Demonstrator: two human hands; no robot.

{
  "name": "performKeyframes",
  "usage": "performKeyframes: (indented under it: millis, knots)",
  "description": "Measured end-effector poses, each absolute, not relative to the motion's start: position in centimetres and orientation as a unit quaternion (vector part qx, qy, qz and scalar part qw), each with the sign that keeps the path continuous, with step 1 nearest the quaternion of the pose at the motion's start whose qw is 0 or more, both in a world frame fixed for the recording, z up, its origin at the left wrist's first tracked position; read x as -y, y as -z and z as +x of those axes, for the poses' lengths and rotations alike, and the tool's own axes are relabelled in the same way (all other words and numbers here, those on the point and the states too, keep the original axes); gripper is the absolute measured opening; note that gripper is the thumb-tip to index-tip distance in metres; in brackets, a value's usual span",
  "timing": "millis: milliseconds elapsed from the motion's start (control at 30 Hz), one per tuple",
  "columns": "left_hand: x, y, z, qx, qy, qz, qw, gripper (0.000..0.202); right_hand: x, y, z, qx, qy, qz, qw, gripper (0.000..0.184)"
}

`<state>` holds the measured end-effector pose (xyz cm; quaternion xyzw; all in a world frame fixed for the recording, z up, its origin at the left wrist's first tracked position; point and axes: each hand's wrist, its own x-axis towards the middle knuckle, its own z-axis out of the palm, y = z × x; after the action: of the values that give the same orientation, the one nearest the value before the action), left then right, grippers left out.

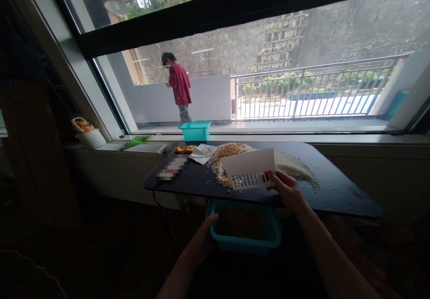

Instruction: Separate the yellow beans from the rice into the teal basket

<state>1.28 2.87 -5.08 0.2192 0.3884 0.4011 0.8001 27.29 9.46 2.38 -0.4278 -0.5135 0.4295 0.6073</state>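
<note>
At the near edge of the black surface (pixel 336 191), a white slotted scoop (pixel 250 169) stands tilted with its slotted lip down against a heap of yellowish grain (pixel 228 155). The right hand (pixel 285 189) grips its right corner. White rice (pixel 292 164) lies just behind. Below the edge, the left hand (pixel 204 238) clasps the left rim of a teal basket (pixel 248 245) holding grain. Farther back, a second teal tub (pixel 195 131) sits on the sill, and a person in red (pixel 179 84) stands outside.
</note>
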Motion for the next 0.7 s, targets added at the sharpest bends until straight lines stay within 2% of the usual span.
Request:
performKeyframes:
  millis: [467, 700]
  knots:
    - [-2.7, 5.4, 1.1, -0.383, -0.402, 0.221, 0.802, 0.059, -9.8, -2.7, 25.5, 0.524, -0.47, -0.416, 0.576, 0.03]
    - [-3.0, 5.7, 1.0, -0.365, -0.405, 0.221, 0.809, 0.059, -9.9, -2.2, 25.8, 0.481, -0.399, -0.429, 0.653, 0.031]
